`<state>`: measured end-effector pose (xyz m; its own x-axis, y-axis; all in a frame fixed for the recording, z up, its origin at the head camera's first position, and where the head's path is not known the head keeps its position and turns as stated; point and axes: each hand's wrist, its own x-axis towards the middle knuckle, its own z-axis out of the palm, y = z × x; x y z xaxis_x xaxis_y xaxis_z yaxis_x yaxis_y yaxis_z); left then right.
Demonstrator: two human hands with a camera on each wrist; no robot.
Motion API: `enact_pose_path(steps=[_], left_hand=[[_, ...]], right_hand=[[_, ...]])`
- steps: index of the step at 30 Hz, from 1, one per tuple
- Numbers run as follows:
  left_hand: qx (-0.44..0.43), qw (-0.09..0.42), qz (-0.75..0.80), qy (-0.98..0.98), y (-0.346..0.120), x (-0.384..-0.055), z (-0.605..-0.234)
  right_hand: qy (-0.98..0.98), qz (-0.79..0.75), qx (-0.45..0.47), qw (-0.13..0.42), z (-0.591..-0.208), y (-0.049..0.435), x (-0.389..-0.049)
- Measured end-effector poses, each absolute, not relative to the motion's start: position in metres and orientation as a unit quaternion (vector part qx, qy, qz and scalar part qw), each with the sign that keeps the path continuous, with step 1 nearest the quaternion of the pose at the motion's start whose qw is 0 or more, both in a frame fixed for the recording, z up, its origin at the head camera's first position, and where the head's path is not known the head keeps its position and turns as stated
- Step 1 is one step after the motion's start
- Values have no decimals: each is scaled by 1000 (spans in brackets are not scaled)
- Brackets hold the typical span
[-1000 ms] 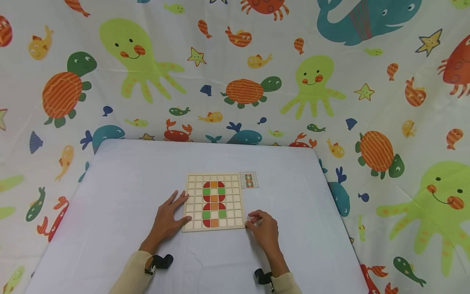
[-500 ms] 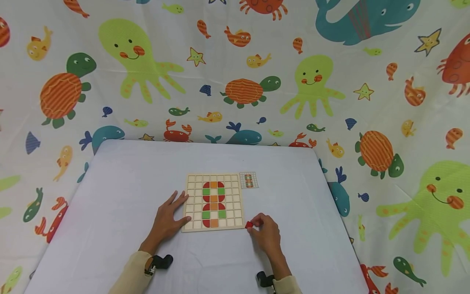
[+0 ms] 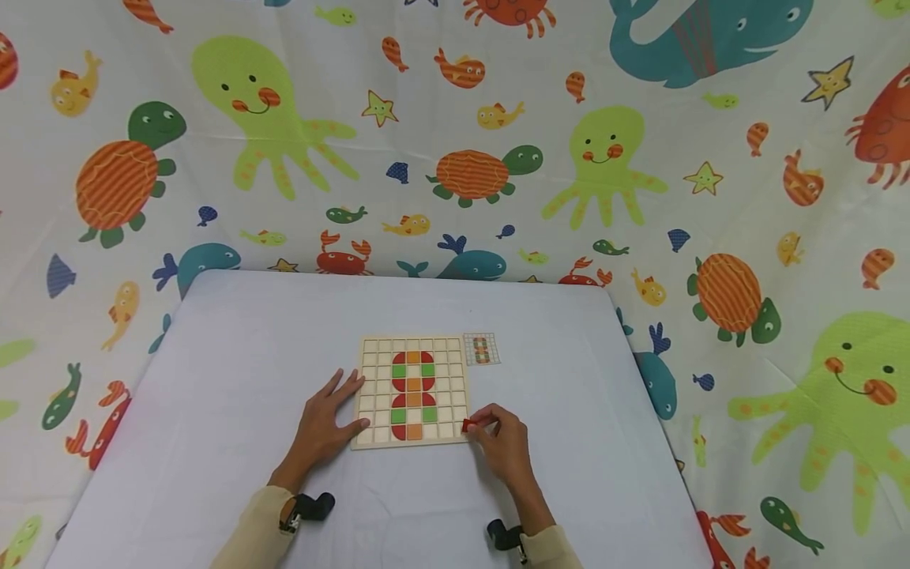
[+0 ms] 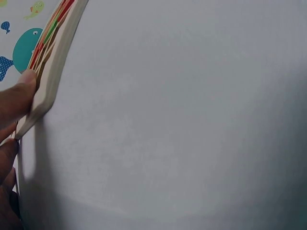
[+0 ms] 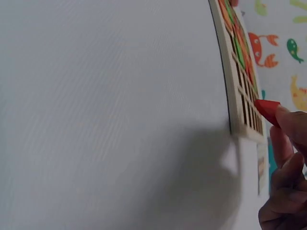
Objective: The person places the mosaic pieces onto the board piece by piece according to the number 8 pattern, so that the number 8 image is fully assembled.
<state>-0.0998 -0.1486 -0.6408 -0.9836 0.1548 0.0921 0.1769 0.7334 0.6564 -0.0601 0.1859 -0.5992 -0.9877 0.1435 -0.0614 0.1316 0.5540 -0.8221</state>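
Note:
A wooden grid board [image 3: 448, 395] lies on the table, with red, green and orange tiles [image 3: 414, 385] set in its middle columns. My left hand [image 3: 323, 423] rests along the board's left edge, thumb and fingers spread and fairly straight. In the left wrist view its thumb [image 4: 21, 91] overlaps the rim. My right hand [image 3: 505, 442] pinches a small red tile [image 3: 469, 425] between thumb and fingers, over the board's lower right edge. The right wrist view shows this red tile [image 5: 267, 109] tilted, close above the grid cells. Part of it is hidden by the fingertips.
A small pattern card [image 3: 483, 349] with a printed grid lies against the board's upper right side. White cloth covers the table [image 3: 270, 332]. Behind it hangs a curtain [image 3: 313, 103] printed with sea animals.
The red tile came into sight in my right hand, and the hand moved left and slightly up with it, from beside the board to over its right edge. My left hand stays put.

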Motion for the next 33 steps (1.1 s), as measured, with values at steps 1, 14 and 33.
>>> enact_pose_path(steps=[1,14,33], left_hand=[[-90,18,-354,-931,-149,-100,-641],[-86,14,-358,-930,-149,-99,-640],[-88,16,-355,-930,-148,-100,-639]], right_hand=[[-881,468,-72,2,-599,182,-61],[-896,439,-42,-43,-605,133,-77],[-930,362,-58,-3,-603,118,-72]])
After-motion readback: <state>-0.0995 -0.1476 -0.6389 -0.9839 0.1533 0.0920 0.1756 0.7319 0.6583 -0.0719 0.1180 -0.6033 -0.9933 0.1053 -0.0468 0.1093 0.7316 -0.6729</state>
